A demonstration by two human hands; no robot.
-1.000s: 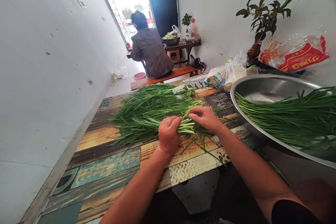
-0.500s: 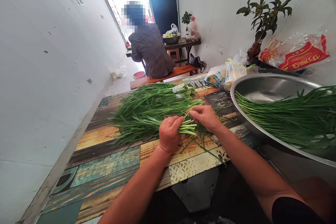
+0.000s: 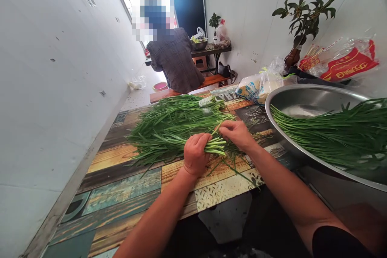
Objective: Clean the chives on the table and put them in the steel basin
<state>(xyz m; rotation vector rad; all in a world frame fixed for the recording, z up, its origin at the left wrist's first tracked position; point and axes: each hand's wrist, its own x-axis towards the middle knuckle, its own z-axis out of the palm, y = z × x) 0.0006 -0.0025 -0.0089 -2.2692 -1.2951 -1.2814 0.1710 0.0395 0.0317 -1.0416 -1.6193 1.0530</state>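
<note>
My left hand [image 3: 196, 153] is closed around a bunch of garlic chives [image 3: 216, 146], whose pale stem ends stick out to the right of the fist. My right hand [image 3: 237, 134] pinches at the end of one stem raised above the bunch, thumb and forefinger together. Beyond my hands lies a broad pile of long green garlic chives [image 3: 169, 119] on the patterned table [image 3: 127, 191]. Some of the stems at its far side are bound with a pale band [image 3: 206, 102]. Loose scraps [image 3: 234, 169] are strewn below my right hand.
A large steel basin [image 3: 273, 123] holding chives stands at the right. Behind it are plastic bags [image 3: 260, 86], a red-printed package [image 3: 350, 64] and a potted plant [image 3: 305, 18]. Farther off, a person [image 3: 175, 60] sits on a bench [image 3: 211, 81], back turned.
My hands have barely moved; the left still grips the bunch and the right stays at the stem end. The seated person has leaned slightly to the right.
</note>
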